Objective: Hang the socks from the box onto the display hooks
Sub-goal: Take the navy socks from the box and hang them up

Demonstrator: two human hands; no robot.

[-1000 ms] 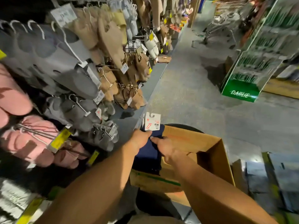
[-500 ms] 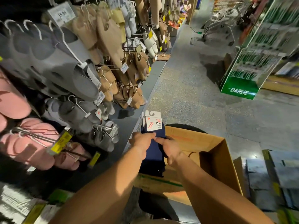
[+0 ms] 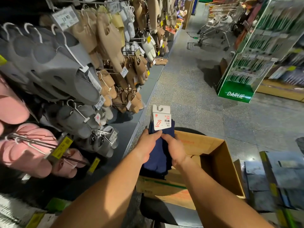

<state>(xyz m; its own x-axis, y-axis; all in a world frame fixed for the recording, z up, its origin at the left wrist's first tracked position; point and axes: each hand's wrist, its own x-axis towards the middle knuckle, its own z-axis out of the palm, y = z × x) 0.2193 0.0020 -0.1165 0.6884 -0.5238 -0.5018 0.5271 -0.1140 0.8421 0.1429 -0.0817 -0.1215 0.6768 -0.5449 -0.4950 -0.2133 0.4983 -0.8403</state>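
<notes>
1. My left hand (image 3: 146, 144) and right hand (image 3: 174, 147) both grip the navy socks (image 3: 159, 155), now lifted higher above the box (image 3: 218, 163) than before.
2. Grey slippers (image 3: 54, 74) and pink slippers (image 3: 24, 155) crowd the hooks on my left; a green display stand (image 3: 236, 94) is across the aisle.

The speckled grey floor (image 3: 189, 96) carries a green display stand (image 3: 246, 76) at right and shopping carts (image 3: 213, 33) far back. Near the camera, a cardboard box (image 3: 218, 165) sits on a dark round stool (image 3: 158, 209).

Hanging slippers (image 3: 54, 71) crowd the left; the aisle floor (image 3: 189, 89) ahead lies open.
</notes>
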